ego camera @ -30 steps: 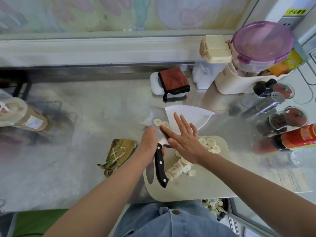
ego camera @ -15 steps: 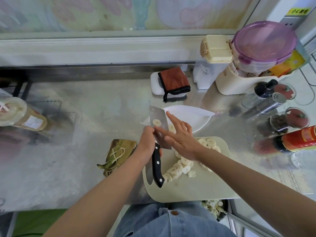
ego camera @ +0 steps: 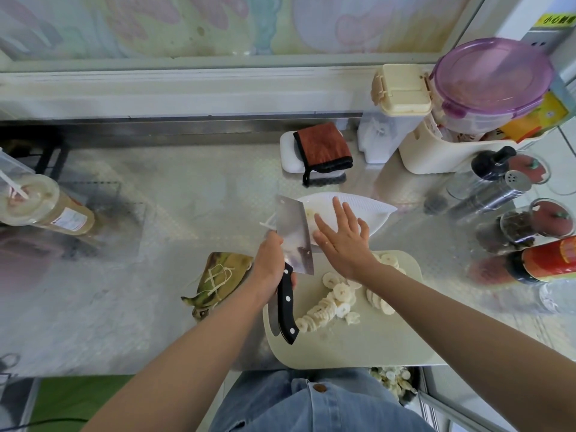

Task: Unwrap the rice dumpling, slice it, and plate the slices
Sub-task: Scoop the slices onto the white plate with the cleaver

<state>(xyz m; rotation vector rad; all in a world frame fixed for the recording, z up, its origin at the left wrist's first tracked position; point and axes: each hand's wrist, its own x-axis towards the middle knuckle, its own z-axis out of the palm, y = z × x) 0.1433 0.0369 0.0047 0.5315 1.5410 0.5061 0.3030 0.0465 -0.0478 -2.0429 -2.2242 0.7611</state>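
Over the white plate (ego camera: 371,210), at the far edge of the cutting board (ego camera: 358,341), the plating step looks to be in hand. The left hand (ego camera: 271,260) has its fingers (ego camera: 291,277) curled round the black handle of the cleaver (ego camera: 293,235), with the blade held out above the plate's near end. The right hand (ego camera: 343,241) is flat, fingers straight and spread and holding nothing, just beside the blade's right face. The blade itself looks bare (a pale smear on the plate may be a piece; I can't tell).

Most of the slices (ego camera: 330,304) are not yet plated. They lie in a loose curved row on the board, under the right wrist and nearer the person than either hand, with none of them touched. I'd judge the next move calls for bringing the cleaver back low, sliding it flat under the row while the free hand steadies the load.

A leaf-wrapped bundle (ego camera: 223,277), string still tied, sits on the counter (ego camera: 187,198) just left of the knife hand.
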